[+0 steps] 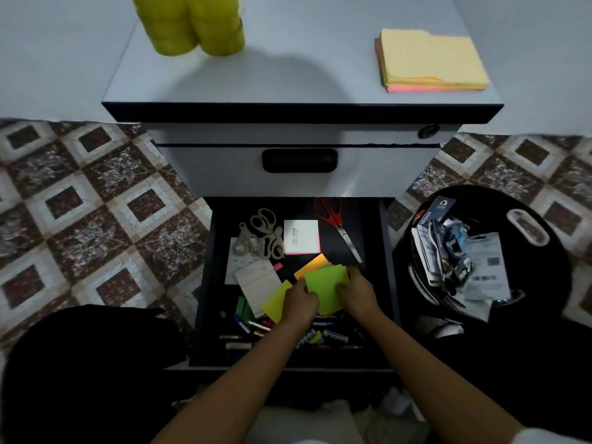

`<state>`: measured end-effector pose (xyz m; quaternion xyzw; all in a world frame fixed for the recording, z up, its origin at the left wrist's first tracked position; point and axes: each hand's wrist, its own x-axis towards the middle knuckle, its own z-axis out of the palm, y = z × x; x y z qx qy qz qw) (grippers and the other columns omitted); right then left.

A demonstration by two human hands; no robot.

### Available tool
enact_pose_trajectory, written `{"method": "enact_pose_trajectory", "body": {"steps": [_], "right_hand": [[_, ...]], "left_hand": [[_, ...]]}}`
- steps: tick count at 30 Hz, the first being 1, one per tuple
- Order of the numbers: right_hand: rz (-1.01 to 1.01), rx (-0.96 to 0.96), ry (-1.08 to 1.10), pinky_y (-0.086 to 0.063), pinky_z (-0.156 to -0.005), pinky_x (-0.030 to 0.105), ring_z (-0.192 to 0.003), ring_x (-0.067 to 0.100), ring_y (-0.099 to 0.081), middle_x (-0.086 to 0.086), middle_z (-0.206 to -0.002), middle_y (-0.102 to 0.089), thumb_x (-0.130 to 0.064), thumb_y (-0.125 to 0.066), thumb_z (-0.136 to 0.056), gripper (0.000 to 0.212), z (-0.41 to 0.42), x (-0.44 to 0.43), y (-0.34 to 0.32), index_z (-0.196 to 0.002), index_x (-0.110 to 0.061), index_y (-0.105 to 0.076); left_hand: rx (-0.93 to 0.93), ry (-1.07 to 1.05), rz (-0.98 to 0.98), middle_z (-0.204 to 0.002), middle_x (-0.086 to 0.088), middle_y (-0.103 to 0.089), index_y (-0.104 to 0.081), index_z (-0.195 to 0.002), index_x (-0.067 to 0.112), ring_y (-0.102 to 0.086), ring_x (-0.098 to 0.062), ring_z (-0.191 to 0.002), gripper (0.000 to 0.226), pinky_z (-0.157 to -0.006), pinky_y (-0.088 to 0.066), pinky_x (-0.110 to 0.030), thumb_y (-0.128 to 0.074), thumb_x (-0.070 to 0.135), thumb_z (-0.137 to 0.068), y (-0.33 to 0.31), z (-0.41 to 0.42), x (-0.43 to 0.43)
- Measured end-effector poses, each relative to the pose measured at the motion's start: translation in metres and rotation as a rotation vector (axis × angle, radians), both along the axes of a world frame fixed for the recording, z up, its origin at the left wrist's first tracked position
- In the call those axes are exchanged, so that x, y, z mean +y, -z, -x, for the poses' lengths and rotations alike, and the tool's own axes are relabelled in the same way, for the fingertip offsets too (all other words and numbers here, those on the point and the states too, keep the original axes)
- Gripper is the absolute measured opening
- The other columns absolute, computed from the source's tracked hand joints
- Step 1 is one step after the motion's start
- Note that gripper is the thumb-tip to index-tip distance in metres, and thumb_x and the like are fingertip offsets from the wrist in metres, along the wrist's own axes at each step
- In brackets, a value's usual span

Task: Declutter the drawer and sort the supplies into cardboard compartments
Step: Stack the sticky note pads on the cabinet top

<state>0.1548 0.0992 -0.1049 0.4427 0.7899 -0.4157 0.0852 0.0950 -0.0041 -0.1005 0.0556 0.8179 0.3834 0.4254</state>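
Drawer (205,283): pulled fully out at the foot of the cabinet, so I could look straight down into the jumble.
Left hand (301,302): fingers curled in, pinching the near-left edge of the green sticky notes (325,283).
Right hand (358,293): likewise curled, thumb over the stack's right edge. To me it looked like both hands were squaring loose sheets into one pile.
Green sticky notes: held just above the drawer's middle, over an orange sheet (312,264), with a yellow-green sheet (275,302) beside them, partly under the left hand.
Scissors: a red pair (336,225) and a beige bundle (262,235) lay at the back, apart from the hands and untouched.
Pens (288,334): heaped along the front wall, unsorted.
Pastel pad pile (432,59): stacked on the cabinet top, probably where paper was being gathered.
Bin (528,225): beside the drawer on the right, stuffed with packaging.
Cardboard compartments: none that I could see.
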Motion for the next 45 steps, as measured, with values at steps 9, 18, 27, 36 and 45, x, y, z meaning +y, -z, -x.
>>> {"method": "enact_pose_trajectory", "body": {"steps": [9,18,27,36,45], "right_hand": [[0.099,0.010,0.096,-0.043,-0.085,0.033,-0.112,0.035,-0.056,0.023,-0.121,-0.059,-0.004,-0.059,-0.085,0.042,-0.011,-0.005,0.000,-0.126,0.001,-0.049],[0.176,0.110,0.150,-0.037,-0.068,0.028,-0.095,0.028,-0.059,0.026,-0.110,-0.063,-0.001,-0.057,-0.088,0.028,-0.003,-0.009,-0.013,-0.113,0.009,-0.059],[0.310,0.218,0.234,-0.028,-0.057,0.028,-0.073,0.020,-0.044,0.007,-0.075,-0.044,0.004,-0.040,-0.091,0.011,0.011,-0.026,-0.035,-0.091,-0.007,-0.036],[0.410,0.466,0.297,-0.050,-0.079,0.042,-0.083,0.029,-0.061,0.014,-0.092,-0.065,0.002,-0.048,-0.091,0.020,0.002,0.001,-0.108,-0.091,-0.013,-0.061],[0.386,0.582,0.111,-0.048,-0.052,0.021,-0.062,0.013,-0.059,0.009,-0.078,-0.061,0.000,-0.054,-0.091,0.010,-0.003,0.046,-0.238,-0.089,-0.004,-0.063]], "left_hand": [[-0.157,-0.205,-0.046,-0.070,-0.005,-0.047,-0.053,-0.068,0.019,-0.046,-0.022,-0.072,0.033,-0.071,-0.035,-0.031,-0.041,-0.004,-0.088,0.009,0.005,-0.006],[-0.079,-0.255,-0.094,-0.085,-0.011,-0.058,-0.062,-0.105,0.005,-0.055,-0.032,-0.081,0.025,-0.072,-0.046,-0.039,-0.040,0.004,-0.093,0.003,0.003,-0.009],[0.184,-0.231,-0.101,-0.118,-0.034,-0.048,-0.048,-0.127,-0.005,-0.052,-0.041,-0.086,0.035,-0.059,-0.026,-0.025,-0.029,-0.002,-0.097,-0.029,0.001,0.007],[0.191,-0.125,-0.324,-0.117,-0.016,-0.060,-0.052,-0.128,0.007,-0.058,-0.027,-0.089,0.034,-0.070,-0.045,-0.029,-0.040,0.002,-0.096,-0.106,0.022,-0.001],[0.026,-0.040,-0.588,-0.094,-0.012,-0.061,-0.055,-0.116,0.001,-0.060,-0.019,-0.074,0.027,-0.056,-0.055,-0.025,-0.043,-0.007,-0.093,-0.237,0.051,0.015]]}}
